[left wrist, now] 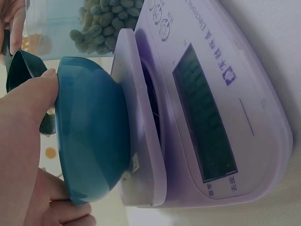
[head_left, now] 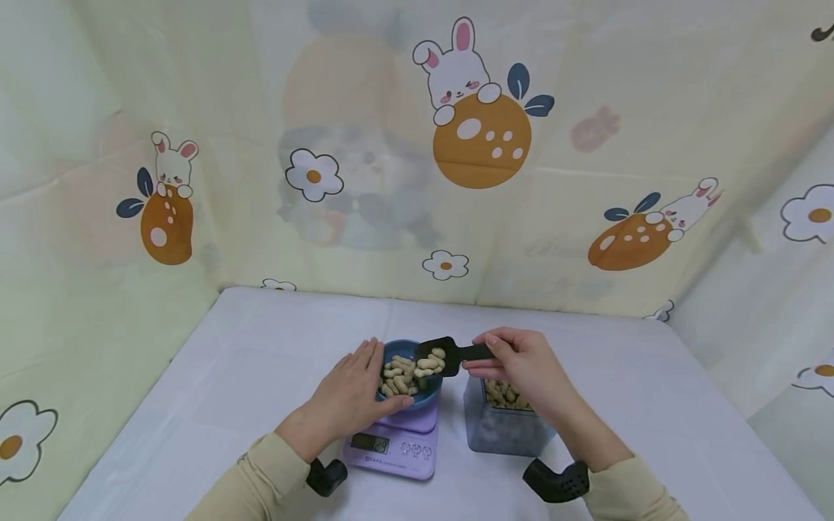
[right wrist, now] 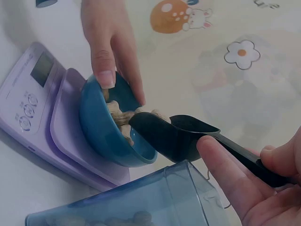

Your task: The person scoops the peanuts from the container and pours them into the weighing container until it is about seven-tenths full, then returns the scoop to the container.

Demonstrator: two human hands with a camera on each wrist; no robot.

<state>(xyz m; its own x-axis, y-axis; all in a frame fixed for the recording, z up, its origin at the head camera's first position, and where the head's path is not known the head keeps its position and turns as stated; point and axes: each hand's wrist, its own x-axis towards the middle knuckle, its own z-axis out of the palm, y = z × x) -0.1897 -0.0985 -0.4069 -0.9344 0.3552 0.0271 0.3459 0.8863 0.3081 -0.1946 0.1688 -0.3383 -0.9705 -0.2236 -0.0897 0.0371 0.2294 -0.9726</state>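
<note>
A blue bowl (head_left: 428, 399) with peanuts (head_left: 399, 376) in it stands on a purple kitchen scale (head_left: 391, 467). My left hand (head_left: 348, 387) holds the bowl from its left side, thumb along the near rim, fingers along the far side. My right hand (head_left: 521, 362) grips the handle of a black scoop (right wrist: 176, 141) between thumb and fingers. Over the bowl's right rim, the scoop's head carries several peanuts. Digits that look like 29 show on the scale's display (head_left: 370, 443). Below my right hand is a translucent bluish container (head_left: 504, 434) of peanuts.
The white tabletop (head_left: 274, 340) carries the scale and, to its right, the container. A patterned curtain (head_left: 365, 239) with rabbits and flowers hangs behind and at both sides. A black wrist device (head_left: 557, 481) is strapped under each forearm.
</note>
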